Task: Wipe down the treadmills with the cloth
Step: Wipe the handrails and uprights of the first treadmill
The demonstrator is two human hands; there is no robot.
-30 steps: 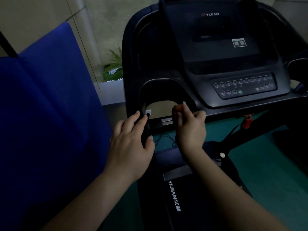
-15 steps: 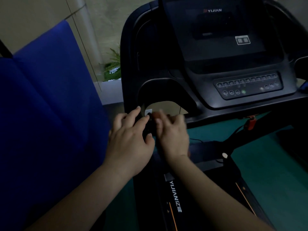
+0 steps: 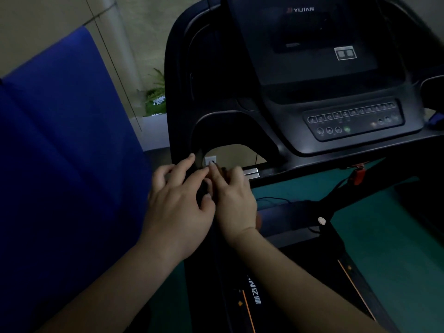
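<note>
A black treadmill with a dark console (image 3: 348,121) fills the middle and right of the head view. My left hand (image 3: 177,205) lies over the left handrail (image 3: 201,189), fingers spread on top and thumb hooked around it. My right hand (image 3: 234,198) is pressed flat on the crossbar, touching my left hand, just left of the silver grip plates (image 3: 251,173). A small reddish-orange sliver, apparently the cloth (image 3: 258,218), shows by my right wrist; the rest is hidden under the hand.
A large blue fabric surface (image 3: 67,164) stands close on the left. A potted plant (image 3: 156,97) sits by the back wall. A red safety clip (image 3: 358,174) hangs under the console. The treadmill deck (image 3: 288,296) runs below my arms over green floor (image 3: 384,236).
My right hand has slid left along the crossbar until it touches my left hand, uncovering the silver grip plates. My left hand has stayed on the handrail.
</note>
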